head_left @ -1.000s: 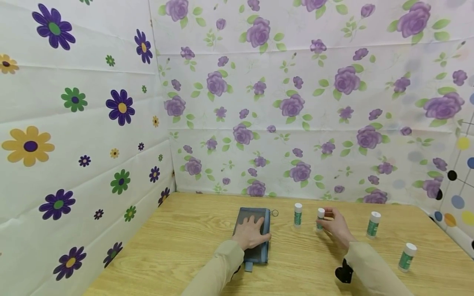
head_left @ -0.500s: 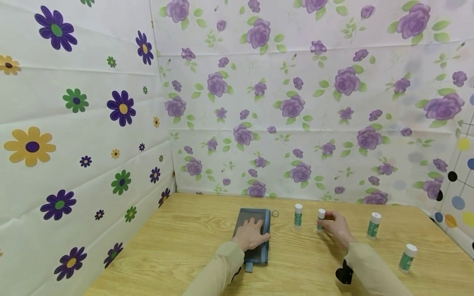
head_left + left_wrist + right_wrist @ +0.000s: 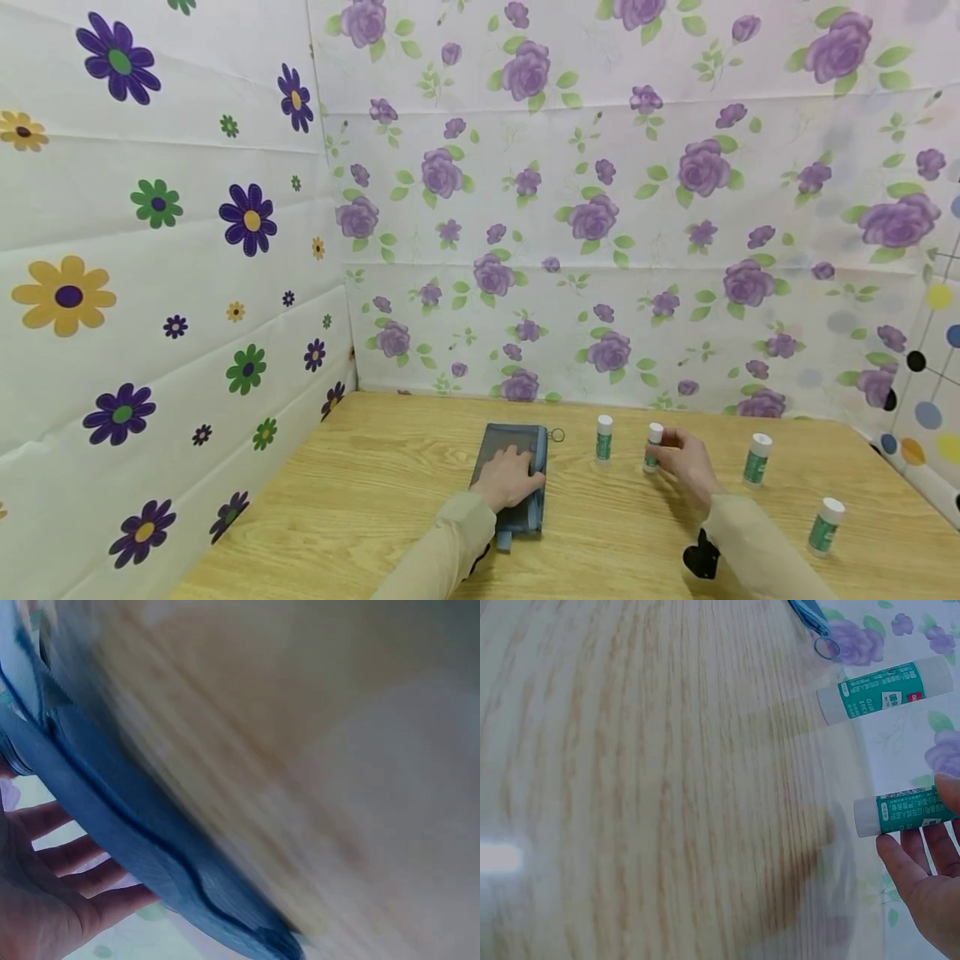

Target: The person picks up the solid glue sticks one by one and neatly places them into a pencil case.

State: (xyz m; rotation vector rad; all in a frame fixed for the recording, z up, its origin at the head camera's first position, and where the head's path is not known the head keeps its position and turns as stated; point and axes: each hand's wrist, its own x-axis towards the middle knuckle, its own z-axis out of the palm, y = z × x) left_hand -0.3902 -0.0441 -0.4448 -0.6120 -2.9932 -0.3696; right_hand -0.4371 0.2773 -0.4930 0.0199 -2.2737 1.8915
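My left hand (image 3: 508, 480) rests with fingers spread on a blue-grey mesh zip pouch (image 3: 517, 435), which lies flat on the table. In the left wrist view the pouch's blue edge (image 3: 142, 817) runs diagonally beside the fingers. My right hand (image 3: 686, 467) pinches a white-capped glue stick (image 3: 652, 450) with a green label between thumb and fingers. The right wrist view shows that same glue stick (image 3: 907, 810) with the thumb on one side and fingers on the other. Left of it a second glue stick (image 3: 603, 439) stands upright, untouched.
Two more glue sticks stand on the right: one glue stick (image 3: 757, 460) behind the right forearm, another glue stick (image 3: 825, 528) nearer the front. A small metal ring (image 3: 557, 435) hangs off the pouch's corner. Flowered sheets back the wooden table (image 3: 360, 483).
The right hand and its glue stick have shifted slightly to the right, and the stick leans a little. The left hand stays on the pouch.
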